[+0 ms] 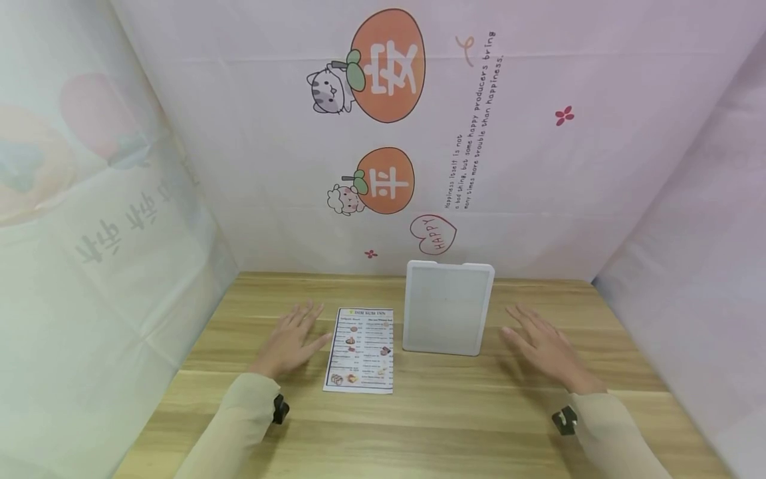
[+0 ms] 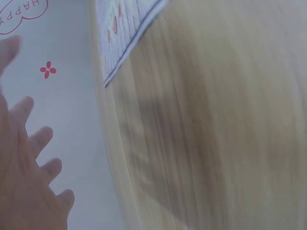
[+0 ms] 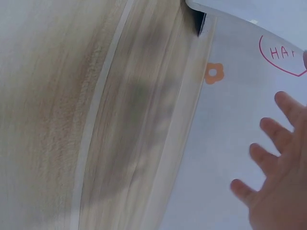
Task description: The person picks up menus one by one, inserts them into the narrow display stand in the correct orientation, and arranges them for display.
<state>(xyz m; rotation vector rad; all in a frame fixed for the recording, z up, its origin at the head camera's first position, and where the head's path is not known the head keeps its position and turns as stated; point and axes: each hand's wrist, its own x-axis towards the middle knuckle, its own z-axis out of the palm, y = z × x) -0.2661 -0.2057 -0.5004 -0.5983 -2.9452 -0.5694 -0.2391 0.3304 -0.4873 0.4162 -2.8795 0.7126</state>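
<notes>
A printed menu sheet with small food pictures lies flat on the wooden table. To its right a white rectangular frame with a pale grey panel stands upright, slightly tilted back. My left hand is just left of the menu, fingers spread, holding nothing. My right hand is to the right of the white frame, fingers extended and empty. In the left wrist view the menu's corner shows beyond the fingers; in the right wrist view the white frame's lower edge shows at the top.
A white cloth backdrop with orange fruit drawings and lettering hangs behind the table's far edge. Cloth walls also rise at the left and right. A small black device sits at the left wrist, another at the right.
</notes>
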